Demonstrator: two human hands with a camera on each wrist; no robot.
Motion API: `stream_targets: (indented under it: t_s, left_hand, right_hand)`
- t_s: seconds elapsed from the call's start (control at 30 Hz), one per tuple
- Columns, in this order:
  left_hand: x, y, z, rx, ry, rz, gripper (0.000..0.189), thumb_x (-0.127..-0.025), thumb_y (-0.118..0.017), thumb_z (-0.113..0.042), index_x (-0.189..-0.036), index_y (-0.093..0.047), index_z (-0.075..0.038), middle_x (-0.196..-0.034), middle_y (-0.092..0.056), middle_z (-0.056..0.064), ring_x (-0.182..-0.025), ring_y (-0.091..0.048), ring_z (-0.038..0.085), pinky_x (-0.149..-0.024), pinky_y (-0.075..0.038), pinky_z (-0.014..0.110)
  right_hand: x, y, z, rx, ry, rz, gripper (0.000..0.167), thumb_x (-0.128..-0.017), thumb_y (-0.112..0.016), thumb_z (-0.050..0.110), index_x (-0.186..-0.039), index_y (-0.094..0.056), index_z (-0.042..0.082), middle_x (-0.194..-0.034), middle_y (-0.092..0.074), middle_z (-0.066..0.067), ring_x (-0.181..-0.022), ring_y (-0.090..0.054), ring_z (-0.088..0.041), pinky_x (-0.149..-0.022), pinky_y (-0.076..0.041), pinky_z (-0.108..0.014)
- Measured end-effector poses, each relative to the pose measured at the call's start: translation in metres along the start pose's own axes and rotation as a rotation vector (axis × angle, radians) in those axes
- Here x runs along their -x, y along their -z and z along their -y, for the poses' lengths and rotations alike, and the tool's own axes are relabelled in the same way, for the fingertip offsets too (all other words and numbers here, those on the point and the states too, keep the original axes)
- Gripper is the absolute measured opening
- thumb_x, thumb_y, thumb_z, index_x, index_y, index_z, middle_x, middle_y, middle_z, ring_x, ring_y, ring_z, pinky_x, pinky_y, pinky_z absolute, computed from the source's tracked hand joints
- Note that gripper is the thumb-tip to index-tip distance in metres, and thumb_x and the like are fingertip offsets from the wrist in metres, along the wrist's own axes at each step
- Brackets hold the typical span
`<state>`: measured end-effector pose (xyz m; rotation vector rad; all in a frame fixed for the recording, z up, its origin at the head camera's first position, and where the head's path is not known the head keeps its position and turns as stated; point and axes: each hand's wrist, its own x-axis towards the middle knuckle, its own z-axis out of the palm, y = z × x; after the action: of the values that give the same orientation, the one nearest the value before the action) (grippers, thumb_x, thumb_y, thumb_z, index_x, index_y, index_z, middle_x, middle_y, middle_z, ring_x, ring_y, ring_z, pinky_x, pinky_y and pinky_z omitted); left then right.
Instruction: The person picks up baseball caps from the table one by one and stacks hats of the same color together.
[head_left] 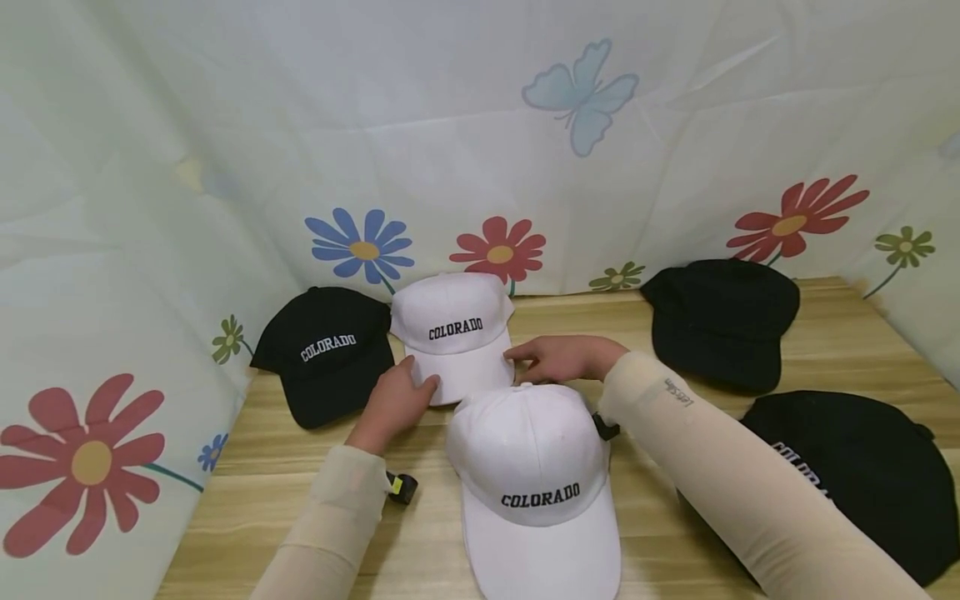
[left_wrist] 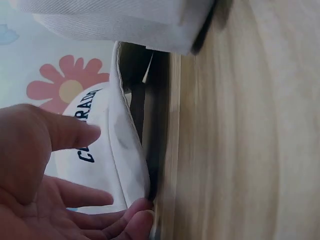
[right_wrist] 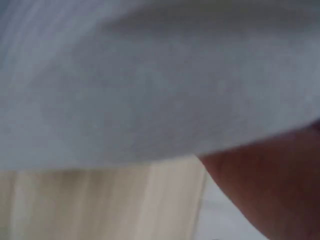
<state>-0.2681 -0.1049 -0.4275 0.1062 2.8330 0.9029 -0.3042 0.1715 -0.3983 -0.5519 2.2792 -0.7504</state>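
Front white cap (head_left: 532, 446) between outstretched forearms (head_left: 318, 533); left hand (head_left: 395, 406) splayed, right hand (head_left: 566, 358) (grip unclear), both touching rear white cap (head_left: 453, 302).

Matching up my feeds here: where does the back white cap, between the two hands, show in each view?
Head: the back white cap is left of centre, between left hand and right hand.
Left wrist: left of centre, turned sideways, partly behind the left hand.
Right wrist: can't tell; blurred pale cloth fills the top.
Shared landmark: the wooden table, in all three.
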Motion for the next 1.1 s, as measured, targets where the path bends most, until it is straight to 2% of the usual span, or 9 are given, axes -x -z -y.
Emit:
stream_targets:
  t_s: [0.13,0.23,0.37,0.47,0.57,0.67,0.83,0.93,1.1]
  left_hand:
    - [0.0,-0.002,0.002,0.051,-0.002,-0.051,0.065,-0.093,-0.058,-0.031,-0.142,-0.039,0.008,-0.142,-0.048,0.026,-0.132,-0.047,0.038,-0.108,-0.038,0.05]
    - [0.0,-0.003,0.002,0.067,-0.027,-0.099,0.062,-0.09,-0.062,-0.025,-0.139,-0.043,0.009,-0.135,-0.054,0.027,-0.126,-0.052,0.039,-0.105,-0.042,0.05]
    - [0.0,-0.003,0.002,0.094,-0.047,-0.145,0.055,-0.086,-0.068,-0.021,-0.131,-0.052,0.007,-0.107,-0.067,0.023,-0.102,-0.063,0.033,-0.091,-0.049,0.046]
    - [0.001,-0.001,0.001,0.132,-0.055,-0.173,0.045,-0.083,-0.072,-0.018,-0.121,-0.059,0.002,-0.092,-0.068,0.016,-0.087,-0.063,0.027,-0.081,-0.051,0.043]
    - [0.001,0.002,-0.001,0.174,-0.072,-0.193,0.038,-0.08,-0.075,-0.015,-0.114,-0.062,-0.002,-0.097,-0.07,0.016,-0.087,-0.065,0.025,-0.08,-0.053,0.042]
    - [0.002,0.003,-0.002,0.208,-0.078,-0.2,0.039,-0.079,-0.077,-0.014,-0.114,-0.063,-0.004,-0.107,-0.068,0.017,-0.093,-0.066,0.027,-0.082,-0.054,0.042]
    - [0.002,0.002,-0.002,0.229,-0.08,-0.203,0.042,-0.079,-0.077,-0.015,-0.117,-0.062,-0.007,-0.11,-0.061,0.018,-0.105,-0.059,0.03,-0.082,-0.053,0.041]
    - [0.001,0.001,-0.003,0.237,-0.085,-0.213,0.046,-0.079,-0.077,-0.015,-0.121,-0.061,-0.008,-0.112,-0.057,0.018,-0.11,-0.056,0.03,-0.085,-0.052,0.042]
    - [0.001,0.003,-0.006,0.255,-0.084,-0.215,0.061,-0.079,-0.078,-0.017,-0.134,-0.054,-0.006,-0.117,-0.052,0.018,-0.106,-0.061,0.03,-0.088,-0.051,0.042]
  right_hand:
    - [0.002,0.0,-0.011,-0.276,0.012,0.022,0.071,-0.092,-0.063,0.03,-0.153,-0.03,0.016,-0.155,-0.034,-0.01,-0.136,-0.042,-0.029,-0.107,-0.042,-0.044]
    - [0.004,0.0,-0.017,-0.435,0.024,0.012,0.074,-0.09,-0.066,0.027,-0.153,-0.028,0.018,-0.156,-0.032,-0.012,-0.138,-0.04,-0.031,-0.107,-0.042,-0.045]
    - [0.006,0.0,-0.019,-0.545,0.048,-0.025,0.072,-0.091,-0.064,0.026,-0.153,-0.028,0.016,-0.153,-0.036,-0.015,-0.136,-0.042,-0.033,-0.109,-0.039,-0.049]
    - [0.006,-0.002,-0.018,-0.602,0.053,-0.059,0.071,-0.092,-0.063,0.028,-0.153,-0.028,0.014,-0.153,-0.036,-0.013,-0.137,-0.042,-0.034,-0.111,-0.035,-0.052]
    - [0.006,-0.005,-0.017,-0.655,0.059,-0.085,0.072,-0.093,-0.063,0.029,-0.153,-0.026,0.014,-0.155,-0.033,-0.013,-0.139,-0.04,-0.035,-0.112,-0.033,-0.053]
    - [0.007,-0.008,-0.017,-0.714,0.07,-0.114,0.075,-0.093,-0.063,0.027,-0.154,-0.023,0.013,-0.156,-0.031,-0.014,-0.14,-0.038,-0.036,-0.112,-0.034,-0.052]
    - [0.006,-0.013,-0.022,-0.799,0.092,-0.168,0.077,-0.095,-0.062,0.022,-0.155,-0.016,0.009,-0.154,-0.034,-0.019,-0.139,-0.038,-0.036,-0.112,-0.034,-0.051]
    - [0.006,-0.015,-0.025,-0.826,0.102,-0.195,0.075,-0.096,-0.06,0.022,-0.155,-0.016,0.008,-0.151,-0.035,-0.022,-0.135,-0.043,-0.035,-0.111,-0.035,-0.05]
    - [0.004,-0.013,-0.025,-0.856,0.102,-0.242,0.068,-0.097,-0.058,0.017,-0.154,-0.021,0.007,-0.144,-0.042,-0.023,-0.117,-0.06,-0.025,-0.107,-0.04,-0.049]
